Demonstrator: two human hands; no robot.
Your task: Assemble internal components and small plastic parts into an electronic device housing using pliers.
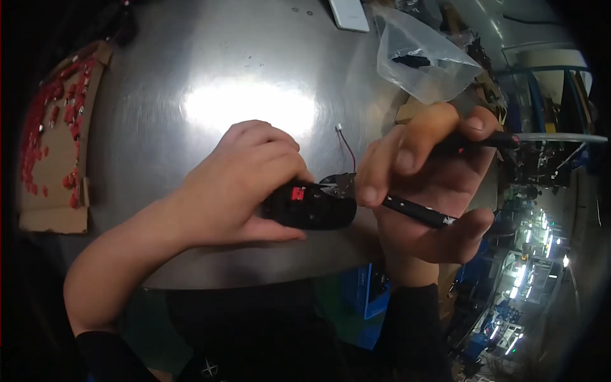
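Observation:
My left hand is closed round a small black plastic housing with a red part on its upper face. It holds the housing near the table's front edge. My right hand, palm partly turned up, grips what looks like a pair of pliers; one dark, white-flecked handle crosses the palm. The greyish pliers' head reaches the housing; its tips are hard to make out. A slim black tool with a pale metal end also lies among my right fingers, pointing right. Beyond the housing is a red-and-black wire with a white connector.
A cardboard tray with many small red parts stands at the left of the metal table. At the far side lie a white flat device and a clear plastic bag. A blue box is below the table edge.

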